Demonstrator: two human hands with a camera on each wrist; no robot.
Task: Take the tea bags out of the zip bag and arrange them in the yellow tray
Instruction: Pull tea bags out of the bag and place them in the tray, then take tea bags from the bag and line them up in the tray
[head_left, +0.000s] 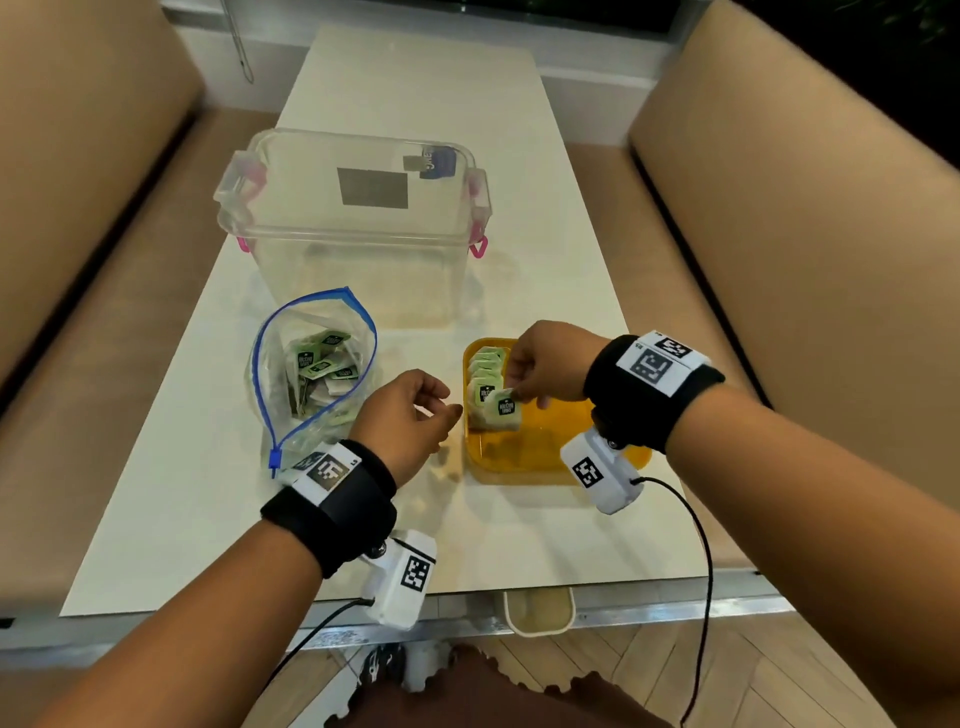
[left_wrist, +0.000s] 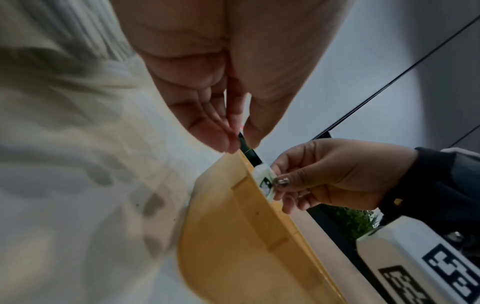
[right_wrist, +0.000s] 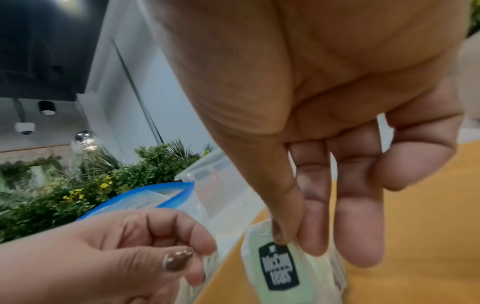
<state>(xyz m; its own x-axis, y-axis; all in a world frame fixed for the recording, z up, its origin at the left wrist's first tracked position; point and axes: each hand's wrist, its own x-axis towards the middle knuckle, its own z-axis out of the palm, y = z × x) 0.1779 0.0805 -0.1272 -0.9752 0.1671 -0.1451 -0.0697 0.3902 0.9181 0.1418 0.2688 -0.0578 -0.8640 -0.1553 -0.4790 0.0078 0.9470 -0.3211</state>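
An open zip bag (head_left: 311, 374) with a blue seal lies left of centre, several green tea bags inside. To its right sits the yellow tray (head_left: 524, 457), holding a row of upright tea bags (head_left: 485, 366) along its far left side. My right hand (head_left: 519, 395) pinches one tea bag (head_left: 506, 410) by its top at the near end of that row; thumb and forefinger meet on the tea bag (right_wrist: 280, 265). My left hand (head_left: 441, 410) hovers by the tray's left rim (left_wrist: 249, 170), fingers loosely curled, holding nothing.
A clear plastic box (head_left: 353, 218) with pink latches stands behind the bag and tray. Tan sofas flank the white table (head_left: 208, 509) on both sides. The table's near edge runs below my wrists.
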